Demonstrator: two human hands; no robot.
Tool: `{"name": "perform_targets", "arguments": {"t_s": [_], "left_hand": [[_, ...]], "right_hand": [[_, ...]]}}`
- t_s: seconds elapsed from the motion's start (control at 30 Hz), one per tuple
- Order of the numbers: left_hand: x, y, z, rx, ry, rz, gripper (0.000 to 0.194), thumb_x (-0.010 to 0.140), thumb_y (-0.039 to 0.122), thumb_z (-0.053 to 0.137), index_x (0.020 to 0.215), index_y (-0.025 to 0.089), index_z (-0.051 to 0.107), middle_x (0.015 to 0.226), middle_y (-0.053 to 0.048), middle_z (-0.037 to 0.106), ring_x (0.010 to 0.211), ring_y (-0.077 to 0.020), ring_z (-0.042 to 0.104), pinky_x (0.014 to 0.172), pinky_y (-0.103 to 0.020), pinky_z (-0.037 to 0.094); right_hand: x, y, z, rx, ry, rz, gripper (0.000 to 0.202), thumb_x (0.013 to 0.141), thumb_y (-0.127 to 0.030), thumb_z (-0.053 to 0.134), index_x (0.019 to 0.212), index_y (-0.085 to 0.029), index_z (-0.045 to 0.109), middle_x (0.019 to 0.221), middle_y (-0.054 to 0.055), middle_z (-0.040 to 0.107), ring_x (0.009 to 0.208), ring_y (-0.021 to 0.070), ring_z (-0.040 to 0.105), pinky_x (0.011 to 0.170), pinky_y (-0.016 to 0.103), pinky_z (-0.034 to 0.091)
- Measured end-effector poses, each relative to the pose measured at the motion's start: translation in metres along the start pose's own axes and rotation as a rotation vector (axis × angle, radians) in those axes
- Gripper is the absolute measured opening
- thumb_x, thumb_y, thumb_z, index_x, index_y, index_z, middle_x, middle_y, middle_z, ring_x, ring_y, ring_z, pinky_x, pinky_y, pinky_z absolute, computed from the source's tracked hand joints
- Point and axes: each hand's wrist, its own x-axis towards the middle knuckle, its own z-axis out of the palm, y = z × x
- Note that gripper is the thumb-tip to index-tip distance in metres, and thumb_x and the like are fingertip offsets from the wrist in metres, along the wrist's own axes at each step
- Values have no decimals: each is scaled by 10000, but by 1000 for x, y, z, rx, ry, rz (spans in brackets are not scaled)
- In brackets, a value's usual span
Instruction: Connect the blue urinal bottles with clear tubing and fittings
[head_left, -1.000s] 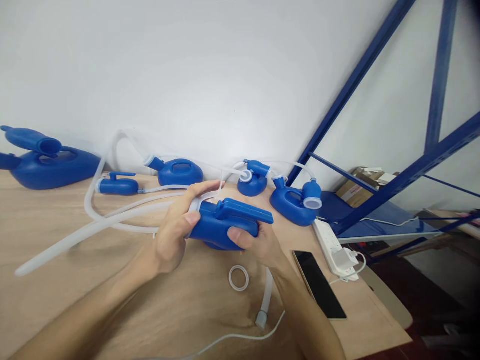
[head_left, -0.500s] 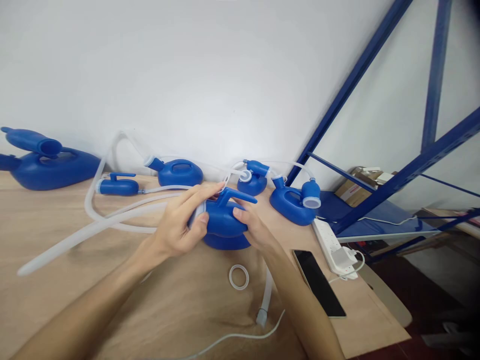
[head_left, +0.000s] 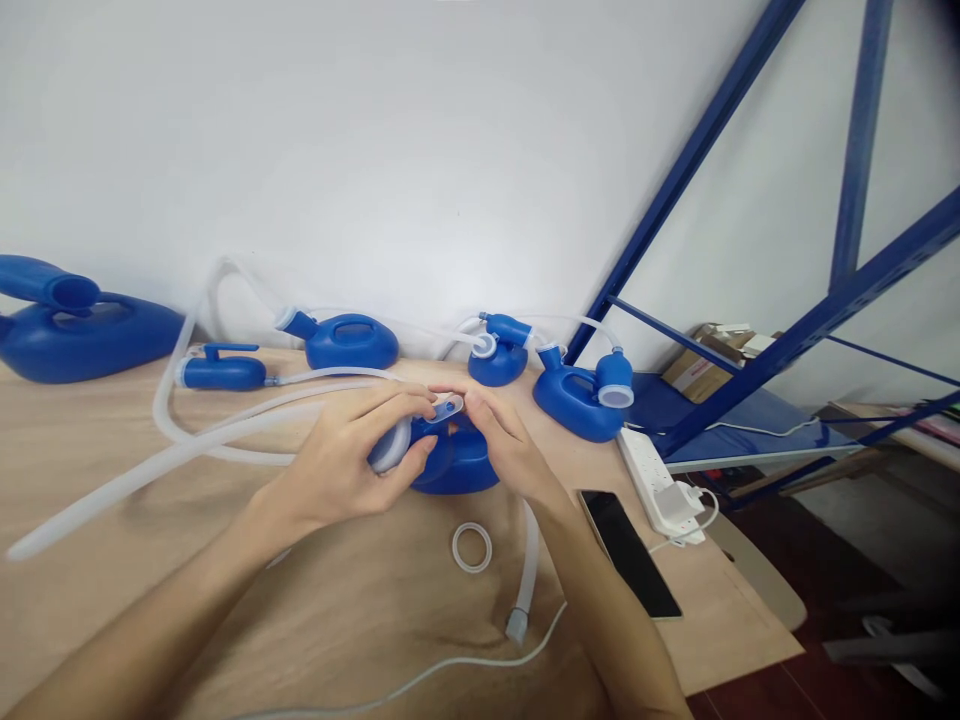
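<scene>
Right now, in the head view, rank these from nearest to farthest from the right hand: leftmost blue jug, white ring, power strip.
1. White ring, on the table, closer to the person than the right hand.
2. Power strip, right side.
3. Leftmost blue jug, by the wall.

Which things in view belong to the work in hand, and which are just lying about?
Work in hand:
pale-rimmed blue bottle in the left hand
clear strap at the right hand
blue jug beneath
probably white ring, hose

Lying about:
phone
power strip
cardboard box on the blue rack
</scene>
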Motion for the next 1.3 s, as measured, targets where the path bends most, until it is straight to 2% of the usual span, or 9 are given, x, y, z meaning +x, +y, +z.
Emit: {"name": "perform_targets", "arguments": {"t_s": [0.1, 0.2, 0.33, 0.57, 0.67, 0.77, 0.93, 1.13, 1.3], "left_hand": [[-1, 3, 0, 60, -64, 6, 159, 922, 167, 630, 1079, 172, 659, 1151, -106, 763, 1002, -228, 740, 884, -345, 586], [-1, 7, 0, 104, -110, -13, 85, 955, 180, 593, 1020, 172, 645, 1023, -80, 750, 919, -218, 715, 826, -347, 564], [0, 12, 1, 123, -107, -30, 84, 966, 184, 576, 1023, 163, 634, 950, -61, 722, 859, -196, 678, 777, -330, 547], [-1, 19, 3, 315, -72, 50, 169, 985, 218, 560, 1108, 167, 664, 1050, -88, 771, 858, -220, 729, 718, -335, 552], [-1, 22, 2, 387, -75, 58, 184, 997, 243, 548, 1100, 166, 679, 1015, -88, 772, 825, -233, 727, 669, -347, 537], [-1, 26, 0, 401, -95, 46, 202, 1005, 262, 535, 1104, 175, 689, 1007, -85, 764, 830, -230, 714, 655, -344, 519], [-1, 28, -7, 439, -229, 21, 201, 987, 212, 490, 1023, 198, 688, 988, -67, 749, 792, -231, 687, 603, -350, 454], [-3, 23, -9, 394, -291, 74, 194, 987, 197, 486, 941, 197, 675, 916, -60, 717, 796, -229, 658, 635, -339, 440], [1, 21, -3, 127, -241, -42, 200, 964, 189, 504, 1021, 202, 695, 977, -58, 734, 833, -195, 672, 729, -312, 512]], "right_hand": [[2, 5, 2, 81, -24, 24, 384, 1040, -516, 529, 1187, -233, 744, 965, 28, 679, 771, 144, 569, 739, 273, 503], [2, 8, 1, 128, -30, 5, 309, 1007, -453, 589, 1169, -232, 732, 938, 16, 656, 694, 122, 512, 650, 249, 455], [0, 6, 2, 89, -26, -27, 284, 1032, -390, 532, 1167, -240, 731, 931, 14, 665, 710, 121, 540, 679, 248, 466], [-2, -2, 3, 2, -65, -69, 302, 1002, -286, 477, 1126, -230, 746, 1086, 34, 737, 918, 164, 658, 806, 282, 509], [-1, -3, 3, 0, -55, -67, 268, 952, -273, 513, 1055, -215, 753, 1019, 34, 744, 844, 162, 643, 740, 280, 501], [-2, -3, 4, 13, -19, -29, 224, 906, -273, 541, 989, -208, 739, 836, 10, 694, 692, 136, 570, 631, 259, 452], [-7, -5, 12, 45, 25, -28, 164, 812, -212, 599, 959, -210, 672, 699, -47, 566, 615, 107, 518, 619, 242, 435], [-11, -16, 12, 15, 50, -20, 180, 778, -183, 637, 952, -217, 606, 681, -59, 571, 620, 102, 539, 615, 233, 434], [-7, -21, 3, 23, 70, -19, 130, 761, -211, 669, 870, -207, 600, 645, -54, 587, 577, 96, 528, 582, 226, 455]]}}
